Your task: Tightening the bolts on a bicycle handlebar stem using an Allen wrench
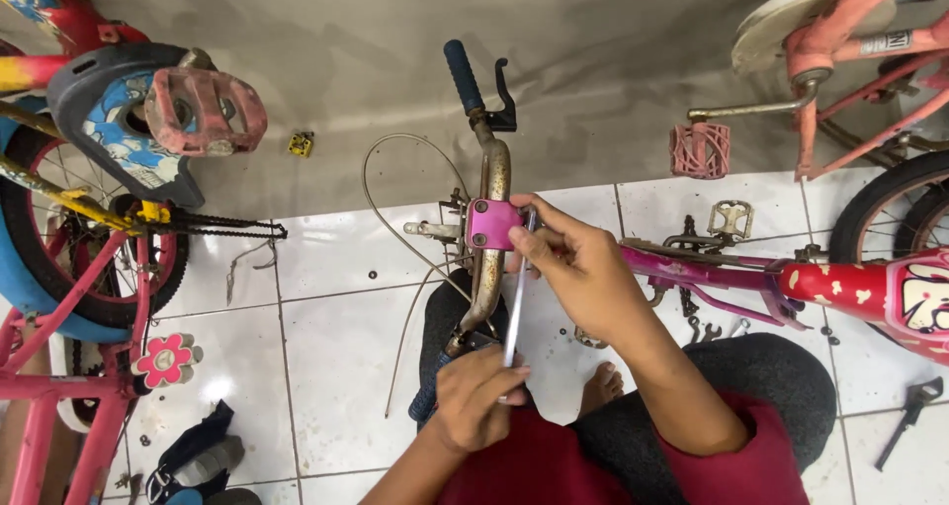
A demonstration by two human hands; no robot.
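Handlebar point(491, 218) of a small bicycle, rusty and bent, stands between the seated person's knees, its blue grip point(463, 74) and black brake lever point(504, 98) pointing away toward the grey concrete floor point(613, 60). A pink stem clamp point(491, 223) sits around the middle of the bar. The right hand point(573, 263) is curled beside this clamp, fingertips touching its right edge and pinching the upper end of a long thin metal tool point(515, 312), a slim shaft whose tip meets the clamp; whether it is a screwdriver or a hex key cannot be told. The left hand point(474, 396) is closed around the tool's lower end, close to the lap and the red shirt point(554, 465). A loose brake cable point(395, 179) loops out to the left of the clamp and trails down over the white tiles point(336, 337).

On the left stands a pink bicycle frame with a blue tyre point(20, 288), a chain point(222, 228), a flower decal point(166, 359) and a red pedal point(206, 110) turned up. A small yellow object point(301, 144) lies on the concrete. To the right lies a magenta frame point(712, 273), a red mudguard point(850, 283) and a grey pedal point(730, 218); another pink pedal point(699, 149) hangs from a bicycle behind. A black wrench point(909, 416) lies on the tiles at far right, with small nuts scattered near.
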